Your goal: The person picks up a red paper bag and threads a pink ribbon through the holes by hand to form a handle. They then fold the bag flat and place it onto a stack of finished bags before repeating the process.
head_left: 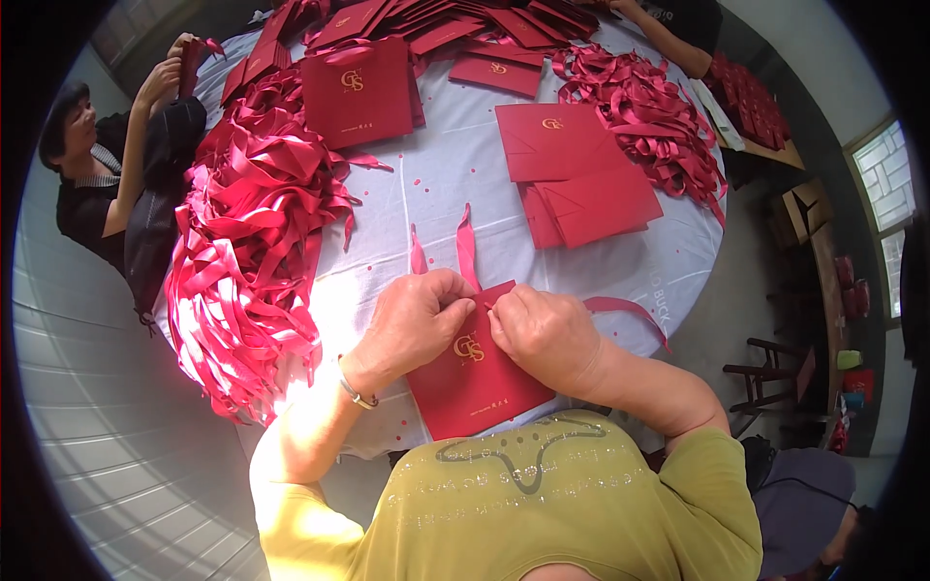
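Note:
A red paper bag (475, 392) with gold print lies flat at the near edge of the table, its top edge away from me. My left hand (415, 318) is closed in a pinch at the bag's top edge, thumb on the front. Beside it my right hand (544, 334) pinches what looks like the end of a red ribbon against the bag's front; the fingers mostly cover it. A ribbon strip (467, 254) rises beyond the bag's top edge. Another ribbon length (632, 312) trails out to the right from behind my right hand.
A large heap of red ribbons (257, 184) covers the table's left side; another ribbon heap (644, 116) lies far right. Red bags (579, 174) lie ahead, with more stacked bags (358, 92) beyond. A co-worker (107, 184) handles a red piece at left; another's arm (668, 39) reaches in.

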Tool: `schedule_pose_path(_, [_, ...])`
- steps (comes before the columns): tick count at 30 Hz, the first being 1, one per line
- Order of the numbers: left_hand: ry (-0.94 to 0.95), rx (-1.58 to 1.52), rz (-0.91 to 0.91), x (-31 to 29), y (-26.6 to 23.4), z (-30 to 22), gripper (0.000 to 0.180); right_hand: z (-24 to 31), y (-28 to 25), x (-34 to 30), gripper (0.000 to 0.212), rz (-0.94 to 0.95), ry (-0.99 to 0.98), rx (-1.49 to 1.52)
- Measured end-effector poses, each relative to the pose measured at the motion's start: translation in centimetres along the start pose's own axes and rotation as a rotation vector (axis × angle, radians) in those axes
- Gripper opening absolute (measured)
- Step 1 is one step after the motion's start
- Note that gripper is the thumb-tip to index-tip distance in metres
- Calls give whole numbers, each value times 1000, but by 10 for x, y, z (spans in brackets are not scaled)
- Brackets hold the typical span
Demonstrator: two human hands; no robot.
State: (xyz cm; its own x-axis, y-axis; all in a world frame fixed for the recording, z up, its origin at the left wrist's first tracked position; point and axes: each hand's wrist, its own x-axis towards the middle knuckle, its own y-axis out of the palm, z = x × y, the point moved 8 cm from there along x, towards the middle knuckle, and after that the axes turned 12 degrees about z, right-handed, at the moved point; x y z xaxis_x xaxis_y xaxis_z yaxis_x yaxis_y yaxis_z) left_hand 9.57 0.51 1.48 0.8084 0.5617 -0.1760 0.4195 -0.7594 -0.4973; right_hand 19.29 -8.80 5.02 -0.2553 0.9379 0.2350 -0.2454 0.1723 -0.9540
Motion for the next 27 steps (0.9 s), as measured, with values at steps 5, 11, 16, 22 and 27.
schedule_pose_path(5, [57, 38, -30, -2, 1, -8, 13, -2, 0, 9, 17, 141, 48, -2])
schedule_pose_path(11, [46, -32, 5, -2, 3, 1, 13, -8, -5, 21, 14, 168, 36, 140])
schedule_pose_path(16, [45, 2, 13, -2, 4, -5, 13, -9, 10, 21, 15, 262, 111, 161])
schedule_pose_path(22, [55, -47, 1, -4, 3, 2, 14, -22, -3, 23, 14, 195, 105, 341])
schedule_pose_path(27, [31, 111, -27, -11, 2, -17, 15, -26, -26, 30, 14, 111, -49, 667])
